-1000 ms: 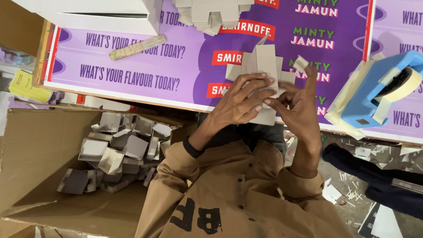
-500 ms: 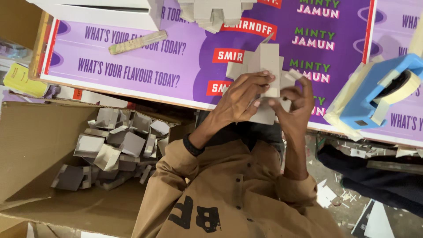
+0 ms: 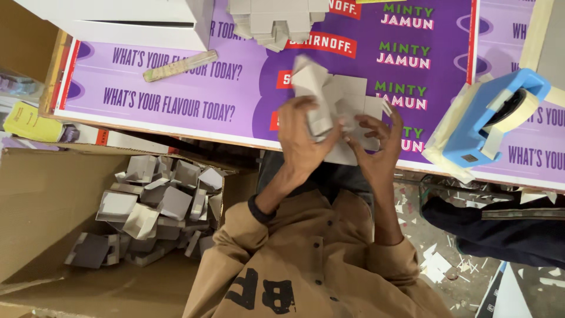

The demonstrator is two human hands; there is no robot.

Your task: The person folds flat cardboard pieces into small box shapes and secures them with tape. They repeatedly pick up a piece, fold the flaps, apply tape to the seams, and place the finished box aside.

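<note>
Grey card piece [image 3: 338, 103] motion-blurred; stack of blanks [image 3: 276, 20] cut off by top edge.

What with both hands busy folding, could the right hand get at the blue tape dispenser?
Probably, once it lets go: the right hand holds the grey card, yet the blue tape dispenser sits beside it with nothing between.

Grey card blank [image 3: 338, 103]: flat die-cut cardboard, pale grey, stepped outline with square tabs, partly folded. One panel at its 10 o'clock corner is bent up out of plane; the remainder lies roughly flat, tilted slightly. It is held above the near edge of the purple printed table top, at about 1 o'clock from frame centre. Lower margin at 6 o'clock is covered by fingers; a small tab projects at 3 o'clock. Surface plain, unprinted, no tears discernible
</note>
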